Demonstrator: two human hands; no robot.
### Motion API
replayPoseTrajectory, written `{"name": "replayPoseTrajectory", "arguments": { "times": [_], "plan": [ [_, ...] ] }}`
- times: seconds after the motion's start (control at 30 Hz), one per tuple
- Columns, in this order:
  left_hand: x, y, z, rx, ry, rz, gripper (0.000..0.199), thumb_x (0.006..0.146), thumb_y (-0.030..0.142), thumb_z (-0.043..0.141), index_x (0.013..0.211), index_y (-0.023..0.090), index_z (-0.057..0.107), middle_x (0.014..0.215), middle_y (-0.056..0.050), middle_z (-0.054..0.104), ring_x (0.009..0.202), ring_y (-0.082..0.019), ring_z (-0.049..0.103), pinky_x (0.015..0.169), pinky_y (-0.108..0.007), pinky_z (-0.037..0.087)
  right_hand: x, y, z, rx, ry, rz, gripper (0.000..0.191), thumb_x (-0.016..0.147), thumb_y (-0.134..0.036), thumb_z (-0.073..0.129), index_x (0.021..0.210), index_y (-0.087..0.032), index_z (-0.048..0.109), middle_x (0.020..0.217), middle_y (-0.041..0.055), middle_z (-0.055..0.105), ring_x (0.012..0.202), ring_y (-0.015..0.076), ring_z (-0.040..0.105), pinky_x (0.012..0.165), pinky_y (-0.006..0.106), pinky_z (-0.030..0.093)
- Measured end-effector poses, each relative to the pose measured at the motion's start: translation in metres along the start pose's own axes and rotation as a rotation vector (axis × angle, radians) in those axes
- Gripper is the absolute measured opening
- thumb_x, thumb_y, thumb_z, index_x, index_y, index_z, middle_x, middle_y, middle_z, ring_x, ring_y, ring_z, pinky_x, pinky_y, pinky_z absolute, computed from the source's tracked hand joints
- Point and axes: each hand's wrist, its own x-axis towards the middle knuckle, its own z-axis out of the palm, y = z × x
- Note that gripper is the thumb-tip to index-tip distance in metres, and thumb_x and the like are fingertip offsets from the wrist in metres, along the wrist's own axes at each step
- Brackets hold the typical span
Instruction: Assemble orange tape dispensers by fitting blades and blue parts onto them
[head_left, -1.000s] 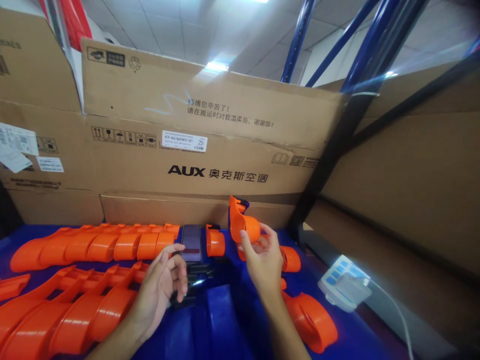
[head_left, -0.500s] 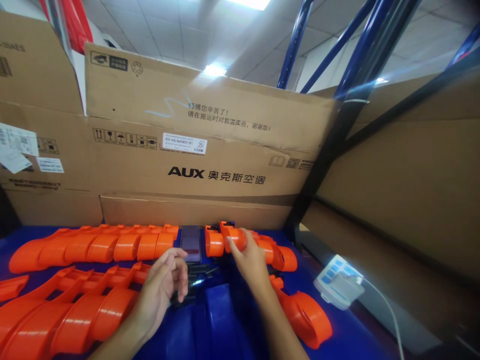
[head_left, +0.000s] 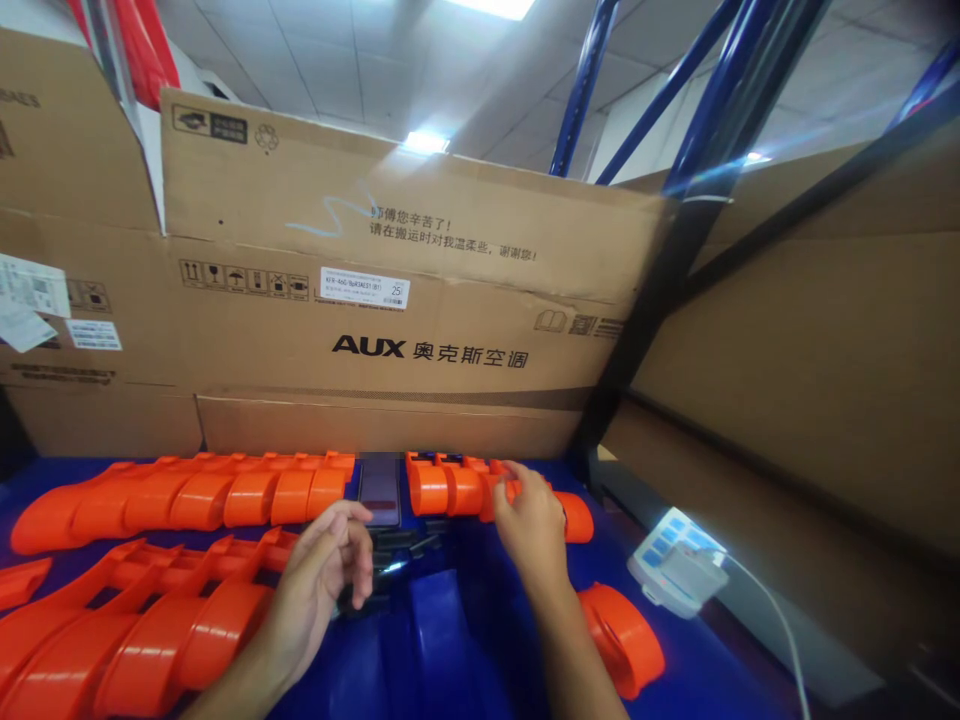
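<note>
My right hand [head_left: 534, 525] is at the right-hand row of orange curved parts [head_left: 463, 490], thumb and fingers around one of them. Two parts at the left end of that row stand side by side. My left hand [head_left: 324, 575] hovers over the front left row of orange parts [head_left: 221, 625], fingers loosely curled and apart, holding nothing. Small black pieces [head_left: 405, 545] lie between the hands on the blue surface [head_left: 517, 625]. Another orange part [head_left: 621, 640] rests beside my right forearm.
A back left row of orange parts [head_left: 202, 495] ends beside a dark phone-like slab [head_left: 380, 490]. At right is a white power strip [head_left: 679, 562] with a cable. A cardboard sheet [head_left: 450, 300] and dark blue rack post [head_left: 645, 290] stand behind.
My right hand has moved right along its row, away from the second orange part, which now sits close against the first. My left hand has barely moved.
</note>
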Motion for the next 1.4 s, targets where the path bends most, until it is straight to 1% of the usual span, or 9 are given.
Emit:
{"name": "replayPoseTrajectory", "arguments": {
  "times": [0.17, 0.4, 0.5, 0.63, 1.03, 1.2, 1.23, 1.3, 1.4],
  "plan": [
    [0.002, -0.002, -0.003, 0.026, -0.026, -0.011, 0.031, 0.098, 0.049, 0.056, 0.109, 0.021, 0.063, 0.071, 0.0, 0.061, 0.056, -0.014, 0.058, 0.052, -0.025, 0.046, -0.001, 0.001, -0.005, -0.156, -0.118, 0.081, 0.038, 0.096, -0.031, 0.051, 0.128, -0.016, 0.066, 0.123, 0.0179, 0.069, 0.101, 0.0314, 0.071, 0.084, 0.038, 0.051],
    [0.004, -0.001, -0.004, 0.028, -0.009, -0.01, 0.031, 0.097, 0.049, 0.057, 0.109, 0.02, 0.063, 0.072, 0.0, 0.062, 0.056, -0.014, 0.058, 0.051, -0.025, 0.046, -0.008, -0.009, -0.006, -0.263, -0.199, 0.119, 0.042, 0.095, -0.036, 0.054, 0.134, -0.022, 0.062, 0.129, 0.0174, 0.066, 0.105, 0.0349, 0.069, 0.08, 0.041, 0.052],
    [0.003, -0.001, -0.003, 0.033, 0.014, -0.003, 0.029, 0.099, 0.046, 0.056, 0.109, 0.021, 0.063, 0.072, 0.0, 0.061, 0.055, -0.013, 0.058, 0.051, -0.024, 0.045, -0.009, -0.008, -0.005, -0.273, -0.207, 0.123, 0.039, 0.095, -0.037, 0.054, 0.129, -0.022, 0.063, 0.121, 0.017, 0.069, 0.106, 0.0373, 0.069, 0.078, 0.043, 0.052],
    [0.002, -0.001, -0.002, 0.029, 0.018, 0.0, 0.027, 0.099, 0.045, 0.054, 0.108, 0.021, 0.064, 0.072, 0.001, 0.061, 0.055, -0.013, 0.058, 0.052, -0.024, 0.046, -0.007, -0.004, -0.001, -0.258, -0.19, 0.125, 0.035, 0.094, -0.038, 0.054, 0.122, -0.019, 0.062, 0.104, 0.0163, 0.073, 0.092, 0.0357, 0.071, 0.071, 0.041, 0.05],
    [0.003, 0.0, -0.003, 0.024, 0.032, -0.004, 0.029, 0.097, 0.047, 0.059, 0.107, 0.021, 0.066, 0.071, 0.0, 0.062, 0.057, -0.013, 0.058, 0.052, -0.024, 0.047, -0.003, -0.005, -0.014, -0.065, 0.099, 0.008, 0.018, 0.091, -0.04, 0.057, 0.093, -0.022, 0.054, 0.094, 0.0085, 0.066, 0.085, 0.0268, 0.064, 0.073, 0.034, 0.044],
    [0.006, -0.003, -0.005, 0.026, 0.07, 0.026, 0.026, 0.094, 0.043, 0.065, 0.107, 0.02, 0.068, 0.075, -0.001, 0.065, 0.062, -0.014, 0.061, 0.054, -0.024, 0.049, -0.011, -0.017, -0.031, 0.247, 0.331, -0.049, 0.028, 0.083, -0.044, 0.069, 0.082, -0.024, 0.05, 0.068, -0.0036, 0.05, 0.058, 0.0169, 0.05, 0.058, 0.029, 0.039],
    [0.007, -0.002, -0.003, 0.029, 0.091, 0.044, 0.027, 0.092, 0.041, 0.068, 0.11, 0.02, 0.069, 0.08, -0.003, 0.068, 0.068, -0.016, 0.064, 0.059, -0.025, 0.051, -0.016, -0.023, -0.032, 0.373, 0.315, -0.052, 0.03, 0.084, -0.044, 0.07, 0.083, -0.025, 0.048, 0.064, -0.0069, 0.044, 0.052, 0.0143, 0.044, 0.053, 0.027, 0.036],
    [0.007, -0.001, 0.0, 0.036, 0.139, 0.085, 0.036, 0.088, 0.035, 0.074, 0.121, 0.022, 0.067, 0.1, -0.007, 0.074, 0.09, -0.021, 0.069, 0.075, -0.03, 0.057, -0.03, -0.039, -0.031, 0.655, 0.164, -0.101, 0.028, 0.088, -0.04, 0.067, 0.085, -0.026, 0.043, 0.063, -0.0093, 0.037, 0.047, 0.0113, 0.037, 0.046, 0.024, 0.03],
    [0.007, 0.001, 0.006, -0.004, 0.154, 0.096, 0.058, 0.087, 0.032, 0.077, 0.141, 0.028, 0.057, 0.135, -0.011, 0.068, 0.126, -0.029, 0.061, 0.102, -0.039, 0.051, -0.052, -0.063, -0.025, 0.837, -0.093, -0.302, 0.028, 0.085, -0.032, 0.07, 0.083, -0.025, 0.043, 0.079, -0.0035, 0.046, 0.052, 0.0092, 0.041, 0.044, 0.023, 0.031]
  ]
}}
